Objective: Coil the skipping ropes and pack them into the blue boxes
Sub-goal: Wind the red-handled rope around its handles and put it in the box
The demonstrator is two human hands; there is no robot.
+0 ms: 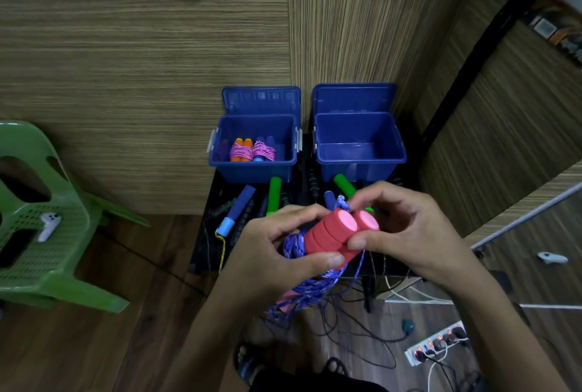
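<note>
Far left of frame: green plastic chair (47, 234) with a white controller (48, 225) lying on its seat.

Centre: dark tabletop (208, 234) set against a wood-grain wall. Left blue box (255, 168), lid up, holds two coiled pink ropes (252, 150) with orange and blue handles. In front of it, loose blue handle (239, 210) and green handle (274, 195) lie on the tabletop.

Lower centre: left hand (274, 253) grips the pair of red foam handles (333, 234) side by side, fingers curled round them; blue-purple rope (310, 289) hangs below in loose strands.

Right of centre: right hand (406, 234) pinches the handle ends, thumb and fingers curled. Right blue box (359, 162), lid up, shows only its floor.

Lower right: power strip (437, 343) on the floor.
</note>
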